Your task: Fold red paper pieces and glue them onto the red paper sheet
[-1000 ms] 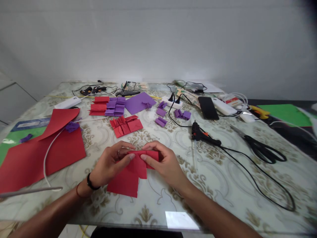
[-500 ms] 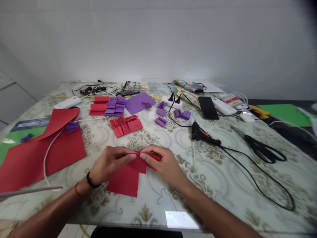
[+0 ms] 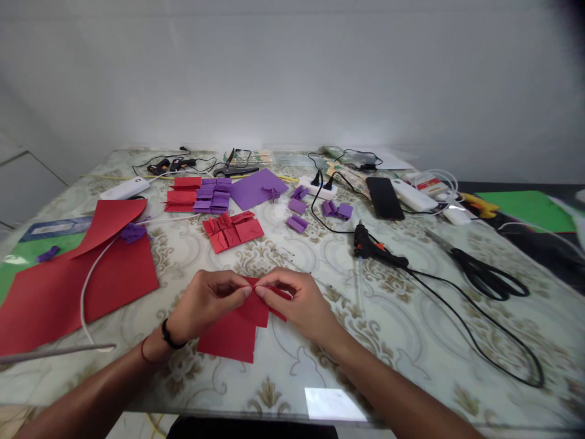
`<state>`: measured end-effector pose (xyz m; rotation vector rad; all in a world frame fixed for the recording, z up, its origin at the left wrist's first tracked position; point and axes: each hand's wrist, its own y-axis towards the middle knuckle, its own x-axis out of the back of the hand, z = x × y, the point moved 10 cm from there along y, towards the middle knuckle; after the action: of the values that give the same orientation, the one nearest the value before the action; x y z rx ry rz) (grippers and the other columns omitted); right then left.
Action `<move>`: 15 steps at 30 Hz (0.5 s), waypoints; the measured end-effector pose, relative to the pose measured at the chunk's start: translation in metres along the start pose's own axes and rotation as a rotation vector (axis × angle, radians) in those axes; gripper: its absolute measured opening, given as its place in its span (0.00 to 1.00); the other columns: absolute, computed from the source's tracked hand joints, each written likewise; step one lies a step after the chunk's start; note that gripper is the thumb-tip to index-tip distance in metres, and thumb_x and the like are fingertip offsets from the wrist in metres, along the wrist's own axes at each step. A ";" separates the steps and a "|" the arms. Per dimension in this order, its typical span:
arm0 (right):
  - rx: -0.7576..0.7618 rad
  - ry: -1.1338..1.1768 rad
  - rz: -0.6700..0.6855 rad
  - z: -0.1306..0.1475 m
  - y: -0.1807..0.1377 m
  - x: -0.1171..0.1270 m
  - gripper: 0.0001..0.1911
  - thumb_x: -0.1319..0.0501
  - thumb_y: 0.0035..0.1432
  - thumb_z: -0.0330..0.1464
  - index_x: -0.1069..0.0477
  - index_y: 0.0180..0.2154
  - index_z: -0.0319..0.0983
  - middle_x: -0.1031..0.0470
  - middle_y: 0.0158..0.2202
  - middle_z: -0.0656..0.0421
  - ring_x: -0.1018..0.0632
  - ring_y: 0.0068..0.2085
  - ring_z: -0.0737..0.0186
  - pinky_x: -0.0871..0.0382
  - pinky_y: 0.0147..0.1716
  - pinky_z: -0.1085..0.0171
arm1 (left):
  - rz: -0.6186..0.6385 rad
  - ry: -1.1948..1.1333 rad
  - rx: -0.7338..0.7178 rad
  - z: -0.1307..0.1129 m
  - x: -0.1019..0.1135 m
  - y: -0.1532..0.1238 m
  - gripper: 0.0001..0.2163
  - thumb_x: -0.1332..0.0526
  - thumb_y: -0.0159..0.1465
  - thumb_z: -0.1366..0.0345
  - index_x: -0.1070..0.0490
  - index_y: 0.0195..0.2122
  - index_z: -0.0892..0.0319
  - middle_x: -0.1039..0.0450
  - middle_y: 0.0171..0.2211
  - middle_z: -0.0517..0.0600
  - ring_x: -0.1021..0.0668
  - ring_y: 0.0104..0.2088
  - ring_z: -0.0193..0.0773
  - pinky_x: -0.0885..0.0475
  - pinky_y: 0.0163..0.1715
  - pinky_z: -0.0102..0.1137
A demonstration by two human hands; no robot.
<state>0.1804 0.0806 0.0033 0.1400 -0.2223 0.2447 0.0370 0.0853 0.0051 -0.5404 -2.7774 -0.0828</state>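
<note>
Between my hands is a piece of red paper (image 3: 256,313), pinched along its upper edge. My left hand (image 3: 212,302) holds it with thumb and forefinger, and my right hand (image 3: 292,302) grips it just beside, the fingertips nearly meeting. Part of the paper is hidden behind the fingers. Beneath it, flat on the table, lies a red paper square (image 3: 228,341). Farther off sits a group of folded red paper pieces (image 3: 233,233). Behind that are purple folded pieces (image 3: 213,196) next to red ones (image 3: 183,200).
A glue gun (image 3: 377,247) with a looping black cord and black-handled scissors (image 3: 484,271) lie to the right. Large red sheets (image 3: 123,268) cover the left side, crossed by a white cable. A phone (image 3: 385,198) and a power strip (image 3: 319,188) stand farther back.
The held paper has tilted, showing more of its face and some of its top edge above my fingertips. My fingertips have shifted slightly along it.
</note>
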 end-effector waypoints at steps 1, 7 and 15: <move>0.011 0.000 0.002 0.001 0.000 -0.001 0.05 0.35 0.60 0.32 0.21 0.33 0.40 0.20 0.31 0.59 0.23 0.34 0.61 0.31 0.34 0.64 | 0.007 0.022 -0.010 -0.001 -0.002 0.000 0.07 0.36 0.65 0.66 0.19 0.34 0.61 0.19 0.27 0.47 0.23 0.26 0.31 0.32 0.26 0.23; 0.028 0.012 0.034 0.006 0.000 -0.003 0.05 0.36 0.58 0.30 0.22 0.31 0.39 0.22 0.29 0.60 0.24 0.32 0.63 0.33 0.33 0.65 | 0.012 0.137 -0.093 -0.013 -0.001 -0.002 0.07 0.35 0.65 0.66 0.17 0.32 0.60 0.19 0.27 0.47 0.24 0.26 0.31 0.32 0.26 0.24; 0.002 0.017 0.061 0.003 0.005 0.007 0.06 0.34 0.58 0.33 0.21 0.31 0.39 0.20 0.29 0.59 0.23 0.32 0.63 0.31 0.33 0.65 | 0.038 0.062 -0.012 -0.005 0.003 0.002 0.10 0.35 0.65 0.62 0.19 0.31 0.63 0.21 0.25 0.49 0.25 0.24 0.32 0.33 0.25 0.25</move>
<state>0.1852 0.0866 0.0081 0.1332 -0.2097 0.3070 0.0360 0.0879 0.0107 -0.5827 -2.7066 -0.1062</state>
